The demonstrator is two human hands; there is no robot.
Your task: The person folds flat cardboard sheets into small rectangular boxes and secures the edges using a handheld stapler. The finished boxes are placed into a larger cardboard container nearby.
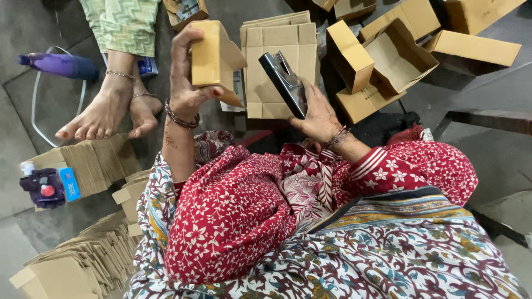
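So the left hand [185, 83] is gripping a small tan cardboard box [213, 55], fingers curled tight round its side, flap hanging open. The right hand [318, 113] is clutching a shiny dark metal piece [285, 83], flat and glossy, tilted up just right of the box. Behind the box a stack of flat cartons [280, 50] is lying on the grey concrete floor [487, 149], with open boxes [388, 61] further right. Left of the box another person's bare feet [108, 113] are resting near a purple bottle [61, 65].
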